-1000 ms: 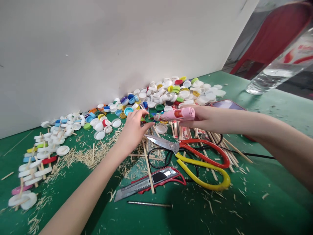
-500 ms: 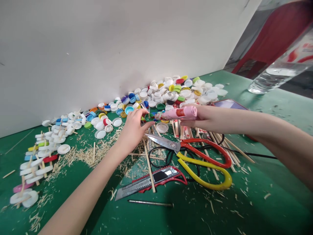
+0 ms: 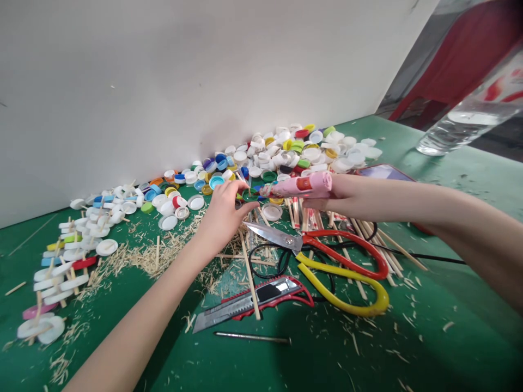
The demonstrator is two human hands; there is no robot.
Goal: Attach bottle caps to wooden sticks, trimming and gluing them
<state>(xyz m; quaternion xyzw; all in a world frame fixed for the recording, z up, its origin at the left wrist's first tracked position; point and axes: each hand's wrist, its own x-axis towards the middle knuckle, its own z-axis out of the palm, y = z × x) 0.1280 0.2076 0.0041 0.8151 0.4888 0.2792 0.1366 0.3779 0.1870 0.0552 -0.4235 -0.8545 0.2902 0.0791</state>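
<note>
My left hand reaches to the middle of the table, thumb and index finger curved around a green bottle cap. A short wooden stick shows by the index fingertip; the other fingers are hidden. My right hand is closed around a pink tool that looks like a hot glue gun, its narrow end pointing left at the cap. Beneath the hands lie scissors with a red and a yellow handle, spread slightly apart. A utility knife with its blade out lies nearer me, a wooden stick across it.
Loose bottle caps are heaped along the white wall. Caps joined with sticks stand at the left. Wood shavings, a nail, a black cable and a bundle of sticks lie about. A water bottle stands at right.
Hardly anything differs. The pink tool and my right hand have shifted very slightly right, along with a small movement of the view. My left hand stays in place.
</note>
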